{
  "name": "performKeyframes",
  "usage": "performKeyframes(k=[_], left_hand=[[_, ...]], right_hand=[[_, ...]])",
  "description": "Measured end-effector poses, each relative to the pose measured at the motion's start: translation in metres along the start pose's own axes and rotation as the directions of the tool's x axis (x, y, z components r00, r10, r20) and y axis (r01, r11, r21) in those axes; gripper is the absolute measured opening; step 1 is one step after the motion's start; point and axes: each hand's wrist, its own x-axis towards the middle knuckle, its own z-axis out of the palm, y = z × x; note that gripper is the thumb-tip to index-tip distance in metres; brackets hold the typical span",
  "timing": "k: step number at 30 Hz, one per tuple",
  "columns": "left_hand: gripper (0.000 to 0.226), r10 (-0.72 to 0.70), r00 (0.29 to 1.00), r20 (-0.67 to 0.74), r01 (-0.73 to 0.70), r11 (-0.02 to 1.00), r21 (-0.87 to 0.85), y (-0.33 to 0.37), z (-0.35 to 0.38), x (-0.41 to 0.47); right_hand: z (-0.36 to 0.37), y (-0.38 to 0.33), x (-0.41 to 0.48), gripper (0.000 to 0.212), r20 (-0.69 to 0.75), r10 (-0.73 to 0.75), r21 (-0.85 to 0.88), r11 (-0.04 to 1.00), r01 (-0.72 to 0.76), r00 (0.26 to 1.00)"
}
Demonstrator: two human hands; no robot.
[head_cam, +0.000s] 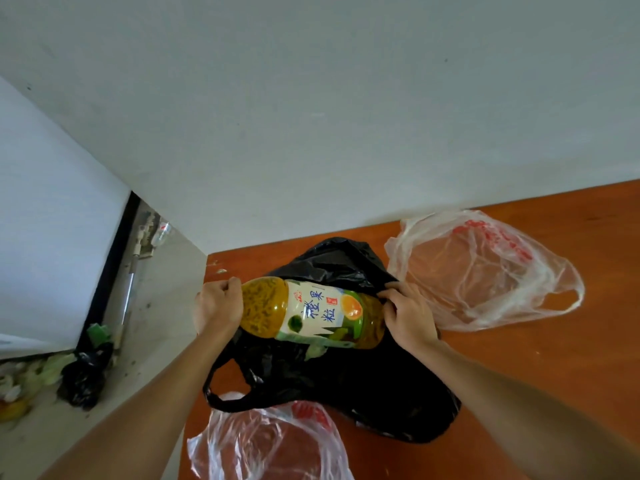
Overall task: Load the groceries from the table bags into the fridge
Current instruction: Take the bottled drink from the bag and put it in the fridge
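While the juice bottle (313,313) lies on its side across the mouth of the black bag (332,375), its long axis runs left to right between the two hands, tilted slightly down toward the right. Left hand (217,306) is curled closed around the left end of the bottle, likely the cap end, though the cap itself is hidden under the fingers. Right hand (408,315) sits at the opposite end, fingers pinched narrow on the black plastic; can't tell whether it also touches the bottle's base. Bottle rests partly in or over the bag, on the orange tabletop (571,358), not yet clear of it. Two clear plastic bags flank it: one (485,271) just beyond the right hand, one (270,441) near the front edge, both look close to empty. Fridge isn't clearly visible; a white panel (52,237) at left might be part of it, unsure. Judgement: left hand has the real hold, so the bottle should slide out leftward along its own axis while the right hand holds the bag back. Risk: plastic snagging on the base.
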Motion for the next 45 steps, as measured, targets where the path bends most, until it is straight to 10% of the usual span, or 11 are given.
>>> performKeyframes(k=[7, 14, 25, 31, 45], left_hand=[[0.046, -0.039, 0.999, 0.001, 0.039, 0.997, -0.063, -0.01, -0.002, -0.014], [0.052, -0.046, 0.998, 0.032, 0.051, 0.987, -0.151, -0.037, 0.001, -0.015], [0.047, 0.042, 0.997, 0.059, -0.018, 0.931, -0.365, -0.057, -0.017, -0.034], [0.031, 0.212, 0.976, 0.037, -0.17, 0.863, -0.477, -0.011, -0.051, -0.049], [0.029, 0.664, 0.737, 0.127, -0.441, 0.614, -0.655, 0.108, -0.052, -0.295]], right_hand=[[0.003, -0.039, 0.014, 0.043, 0.299, 0.249, 0.084, 0.955, -0.286, 0.921], [0.02, -0.065, 0.009, 0.062, 0.271, 0.444, 0.016, 0.885, -0.465, 0.854], [0.014, -0.116, -0.057, 0.057, -0.13, 0.563, -0.037, 0.82, -0.572, 0.816], [-0.043, -0.142, -0.077, 0.054, -0.257, 0.589, 0.205, 0.808, -0.552, 0.766], [-0.239, -0.093, -0.307, 0.059, -0.602, 0.672, 0.34, 0.704, -0.623, 0.431]])
